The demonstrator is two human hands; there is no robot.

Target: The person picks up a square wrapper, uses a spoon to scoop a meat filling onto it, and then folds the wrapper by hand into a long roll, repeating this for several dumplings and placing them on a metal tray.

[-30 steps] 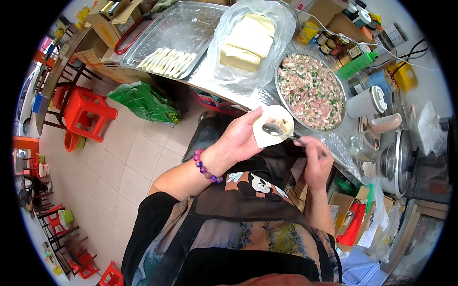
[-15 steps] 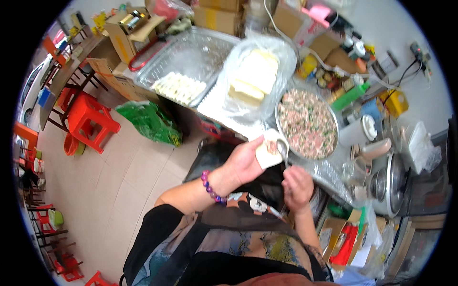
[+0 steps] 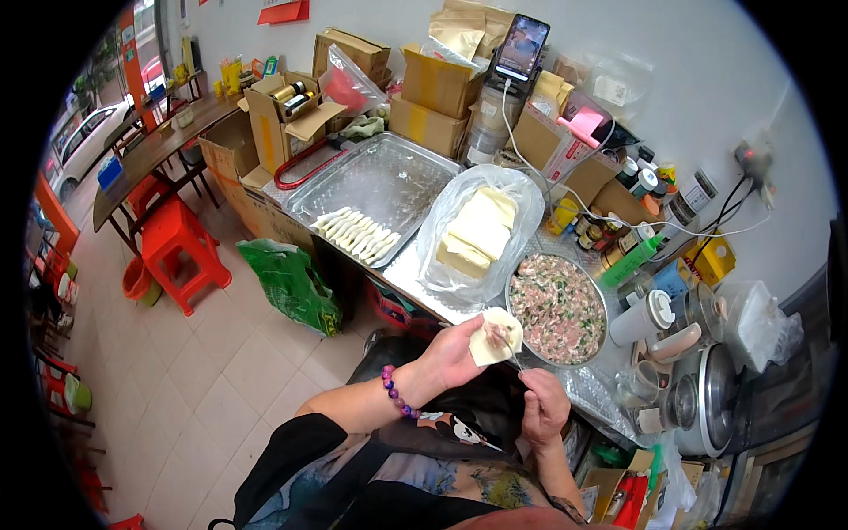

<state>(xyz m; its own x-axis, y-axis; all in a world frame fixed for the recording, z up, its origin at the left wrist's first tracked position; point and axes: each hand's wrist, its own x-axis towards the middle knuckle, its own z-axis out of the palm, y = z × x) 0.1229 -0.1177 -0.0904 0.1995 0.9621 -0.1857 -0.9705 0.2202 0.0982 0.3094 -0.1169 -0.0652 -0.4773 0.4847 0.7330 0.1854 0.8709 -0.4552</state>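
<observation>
A square, pale yellow dough wrapper (image 3: 482, 352) lies across the fingers of my left hand (image 3: 449, 355), its edge held by the thumb. Pink minced filling (image 3: 496, 334) sits on the wrapper. My right hand (image 3: 545, 408) is closed round the handle of a thin metal spoon (image 3: 510, 345), whose tip touches that filling. Just beyond, a round metal pan (image 3: 604, 329) holds minced meat (image 3: 556, 305) flecked with green. Stacked wrappers (image 3: 481, 231) rest in a clear plastic bag (image 3: 433, 252). Several folded dumplings (image 3: 355, 233) line the near edge of a metal tray (image 3: 393, 168).
A phone (image 3: 521, 46) stands at the back among cardboard boxes (image 3: 427, 125). Right of the pan are a white lidded cup (image 3: 643, 316), jars, a green bottle (image 3: 629, 261) and a round-lidded pot (image 3: 717, 397). A red stool (image 3: 180, 247) and a green bag (image 3: 290, 284) stand on the left floor.
The view has tilted up, bringing the phone and wall into sight. My right hand has shifted slightly, and the spoon tip now points into the filling on the wrapper. Both hands keep their holds.
</observation>
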